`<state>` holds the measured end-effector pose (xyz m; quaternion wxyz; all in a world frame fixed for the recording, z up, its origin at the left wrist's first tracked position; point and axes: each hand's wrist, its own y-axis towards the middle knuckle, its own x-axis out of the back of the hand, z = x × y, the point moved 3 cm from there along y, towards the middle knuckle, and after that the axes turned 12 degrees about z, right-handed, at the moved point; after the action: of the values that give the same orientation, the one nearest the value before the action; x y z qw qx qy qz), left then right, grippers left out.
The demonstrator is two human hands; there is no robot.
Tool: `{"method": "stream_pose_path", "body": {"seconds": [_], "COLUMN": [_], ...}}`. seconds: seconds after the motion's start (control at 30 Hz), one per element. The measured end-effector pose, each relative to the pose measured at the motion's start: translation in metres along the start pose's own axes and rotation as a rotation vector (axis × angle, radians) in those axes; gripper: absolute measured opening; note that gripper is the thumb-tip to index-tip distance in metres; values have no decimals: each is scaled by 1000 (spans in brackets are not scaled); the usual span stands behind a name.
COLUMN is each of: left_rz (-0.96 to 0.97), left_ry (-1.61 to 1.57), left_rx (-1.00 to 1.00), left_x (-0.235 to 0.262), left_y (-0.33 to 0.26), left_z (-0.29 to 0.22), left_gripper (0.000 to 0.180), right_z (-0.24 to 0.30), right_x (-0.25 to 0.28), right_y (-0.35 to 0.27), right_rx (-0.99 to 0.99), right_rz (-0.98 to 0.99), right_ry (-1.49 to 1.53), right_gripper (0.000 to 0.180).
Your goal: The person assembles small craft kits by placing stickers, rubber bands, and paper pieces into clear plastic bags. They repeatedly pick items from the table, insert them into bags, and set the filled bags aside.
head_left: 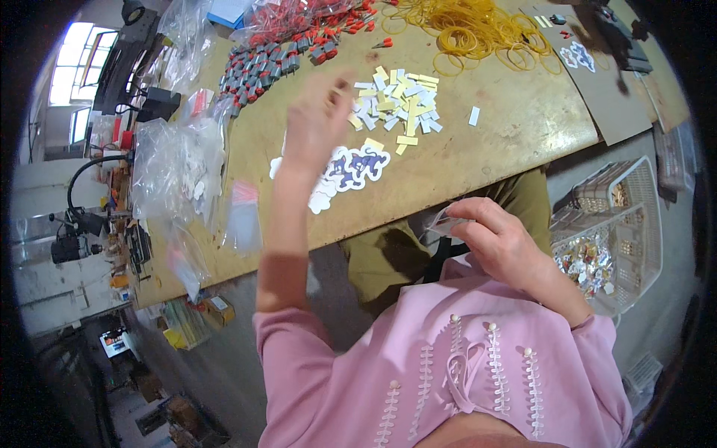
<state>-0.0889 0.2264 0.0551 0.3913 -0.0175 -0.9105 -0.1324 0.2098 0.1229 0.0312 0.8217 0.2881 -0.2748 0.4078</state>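
Note:
My left hand (320, 123) reaches over the table, smeared by motion, so its fingers do not show clearly. Beside it lies a loose heap of small white and yellow strips (407, 101). Below the hand, die-cut white-edged pieces with purple figures (358, 168) lie partly overlapped, and my wrist covers some of them. Near the table's front edge, above my lap, my right hand (497, 235) pinches a small clear plastic bag (439, 221) between thumb and fingers. What the bag holds, if anything, cannot be made out.
Small grey blocks with red ends (258, 69) and yellow rubber-band-like loops (467, 33) cover the table's far side. Clear plastic bags (175, 160) lie at left. To my right stands a white basket (648, 224) with small filled packets (586, 261). A grey board (609, 104) overhangs the table's right edge.

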Motion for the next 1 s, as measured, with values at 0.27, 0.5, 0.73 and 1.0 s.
{"method": "stream_pose_path", "body": {"seconds": [0.27, 0.5, 0.73, 1.0], "left_rz": [39, 52, 124, 189], "left_ry": [646, 78, 423, 651], "left_rx": [88, 243, -134, -70], "left_x": [17, 17, -36, -50], "left_y": [83, 58, 107, 118], "left_z": [114, 74, 30, 26], "left_gripper": [25, 25, 23, 18], "right_z": [-7, -21, -16, -26], "right_x": [6, 11, 8, 10], "right_y": [-14, -19, -10, -29], "right_rx": [-36, -48, -31, -100], "right_rz": [-76, -115, -112, -155], "right_ry": [11, 41, 44, 27], "right_gripper": [25, 20, 20, 18]}}
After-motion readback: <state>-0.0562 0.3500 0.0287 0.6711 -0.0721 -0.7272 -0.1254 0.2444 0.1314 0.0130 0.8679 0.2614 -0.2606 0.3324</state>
